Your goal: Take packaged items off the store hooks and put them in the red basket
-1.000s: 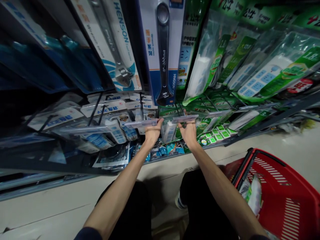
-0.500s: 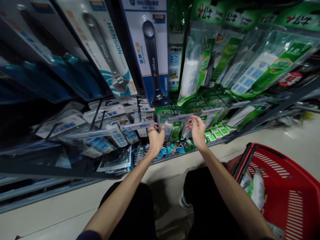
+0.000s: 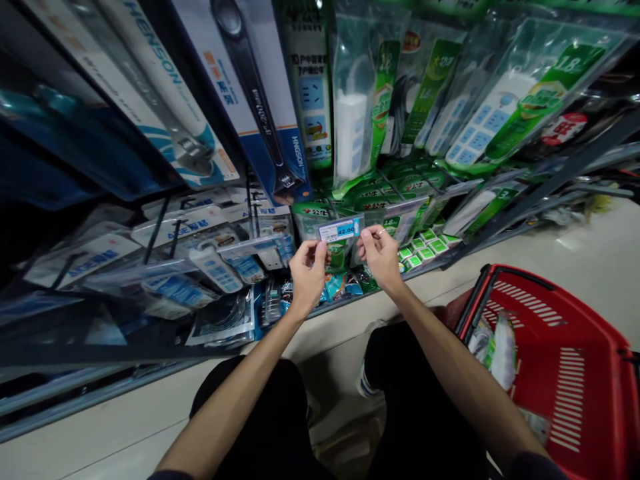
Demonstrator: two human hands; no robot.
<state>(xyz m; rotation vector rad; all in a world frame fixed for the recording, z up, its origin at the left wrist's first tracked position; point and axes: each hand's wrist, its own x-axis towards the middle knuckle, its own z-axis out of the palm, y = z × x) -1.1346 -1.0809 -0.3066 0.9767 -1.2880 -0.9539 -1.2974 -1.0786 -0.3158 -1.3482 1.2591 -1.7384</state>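
Note:
A price tag (image 3: 341,230) in a clear holder, reading 42.00, is tilted up to face me at the front of a shelf hook. My left hand (image 3: 308,272) is closed at its lower left corner, thumb and fingers pinched together. At the tag's right edge, my right hand (image 3: 381,255) pinches with thumb and forefinger. Behind and below the tag hangs a green and clear packaged power strip (image 3: 337,257), partly hidden by the tag and my hands.
Above hang a boxed wrench (image 3: 257,110) and bagged power strips (image 3: 493,130). Other packages (image 3: 213,267) hang lower left. A red shopping basket (image 3: 595,333) with bagged goods stands on the floor at right. The shelf's metal edge (image 3: 90,357) runs along the front.
My hands have come closer together at the price tag, which now tilts up and shows its printed face. The view has shifted slightly, moving the shelf goods left and up.

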